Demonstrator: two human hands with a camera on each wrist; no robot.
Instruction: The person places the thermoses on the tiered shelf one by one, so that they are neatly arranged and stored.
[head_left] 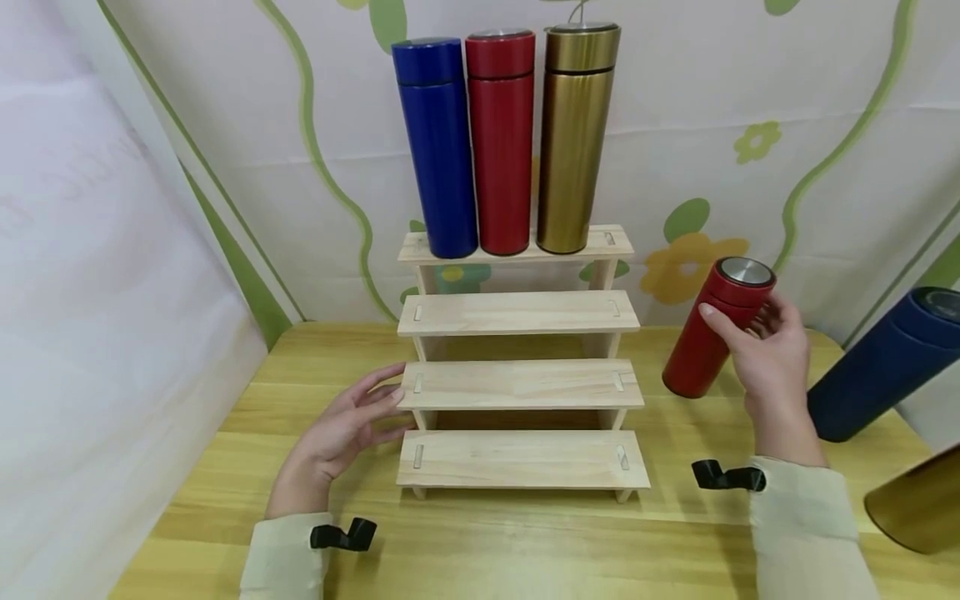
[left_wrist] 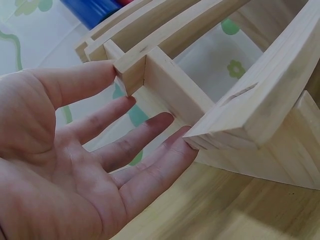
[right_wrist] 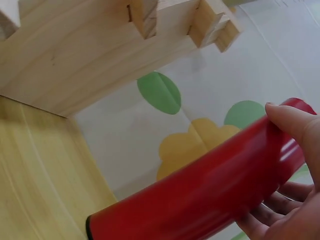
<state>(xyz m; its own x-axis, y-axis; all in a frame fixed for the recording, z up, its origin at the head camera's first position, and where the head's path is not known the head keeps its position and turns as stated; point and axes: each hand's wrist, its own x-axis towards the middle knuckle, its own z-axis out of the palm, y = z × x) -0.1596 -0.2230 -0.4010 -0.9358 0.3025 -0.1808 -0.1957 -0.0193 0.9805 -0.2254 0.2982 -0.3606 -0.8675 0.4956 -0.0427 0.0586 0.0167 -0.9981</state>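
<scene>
A stepped wooden rack [head_left: 517,385] stands on the table, with a blue thermos [head_left: 441,150], a red thermos [head_left: 502,142] and a golden thermos [head_left: 576,142] upright in a row on its top step. At the rack's left end, my left hand [head_left: 348,429] touches the edge; its thumb meets one step's corner and the little finger a lower step, fingers spread and fairly straight in the left wrist view. My right hand [head_left: 776,362] grips a second red thermos [right_wrist: 195,187] around its upper part, thumb on the near side. That thermos stands to the right of the rack, leaning in view.
Right of my right hand stands a dark blue thermos [head_left: 885,367]. Closer to me, another golden thermos [head_left: 918,504] is cut off by the frame. A patterned cloth [head_left: 675,125] hangs behind the wooden table [head_left: 510,550], and white cloth [head_left: 112,275] hangs on the left.
</scene>
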